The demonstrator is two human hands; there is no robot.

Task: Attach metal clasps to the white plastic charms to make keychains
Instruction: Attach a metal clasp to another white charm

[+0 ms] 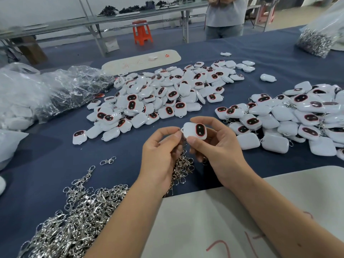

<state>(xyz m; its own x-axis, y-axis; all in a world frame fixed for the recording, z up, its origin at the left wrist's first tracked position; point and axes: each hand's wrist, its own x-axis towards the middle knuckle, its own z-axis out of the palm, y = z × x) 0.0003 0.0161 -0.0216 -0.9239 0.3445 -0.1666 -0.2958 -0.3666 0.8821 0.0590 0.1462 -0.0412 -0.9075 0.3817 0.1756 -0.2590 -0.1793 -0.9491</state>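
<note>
Right hand [214,144] grips white charm [195,130] above blue tabletop [55,146] | left hand [163,146] pinches metal clasp [180,130] at charm's 9 o'clock edge | loose clasp heap [74,220] at 7 o'clock.

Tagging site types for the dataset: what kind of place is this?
Likely a small assembly workshop: a heap of loose white charms, a bulk pile of metal clasps on the cloth-covered table, and long workbenches behind.

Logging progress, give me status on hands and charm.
Right hand grips charm. Left hand pinches clasp at charm's edge. Nothing in the way.
</note>
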